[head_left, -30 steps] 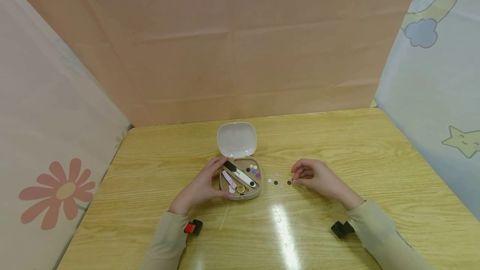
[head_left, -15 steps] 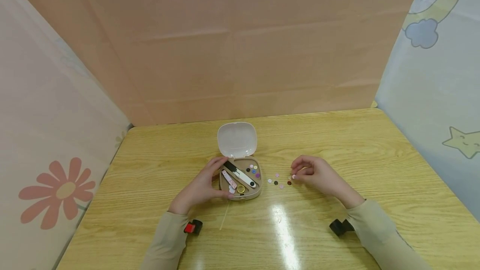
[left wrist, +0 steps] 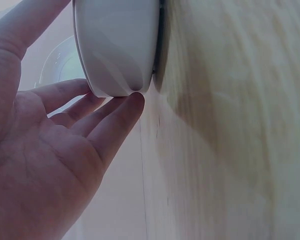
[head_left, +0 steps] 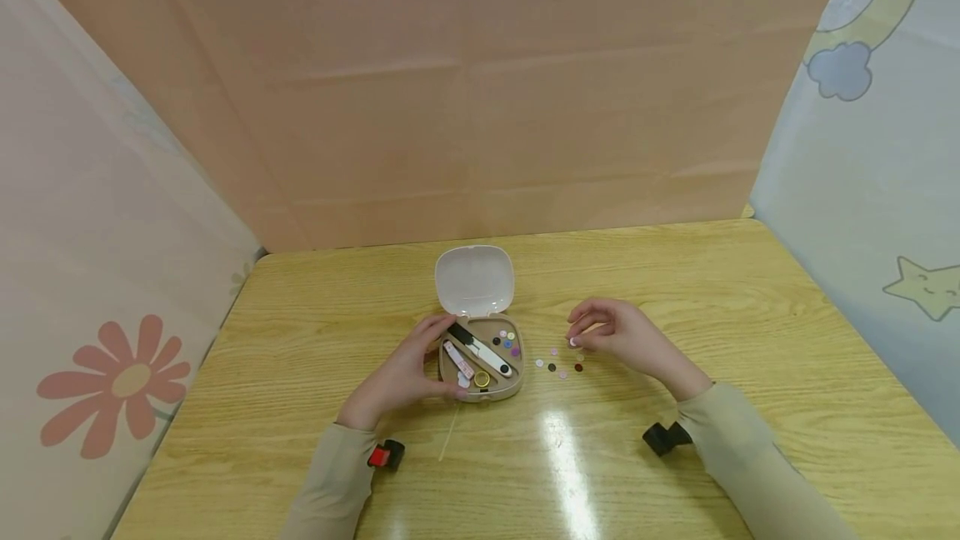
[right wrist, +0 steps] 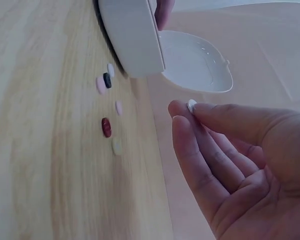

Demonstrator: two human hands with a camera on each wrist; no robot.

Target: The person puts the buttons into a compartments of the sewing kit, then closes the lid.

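Observation:
My left hand holds the left side of a beige sewing box, thumb at the front and fingers at the back. In the left wrist view its fingertips touch the box wall. The box's white lid stands open. Inside lie a white-and-black tool, a pink patterned strip, a gold round item and several buttons. Right of the box, my right hand pinches a white button between thumb and forefinger, raised above the table.
Several loose buttons lie on the table between box and right hand, among them a dark red button, a black button and a yellowish button. A thin pale stick lies in front of the box. Cloth screens surround the wooden table.
My right hand has picked the white button off the table and moved up and slightly left with it. The yellowish button beneath is now uncovered. My left hand and the box have stayed put.

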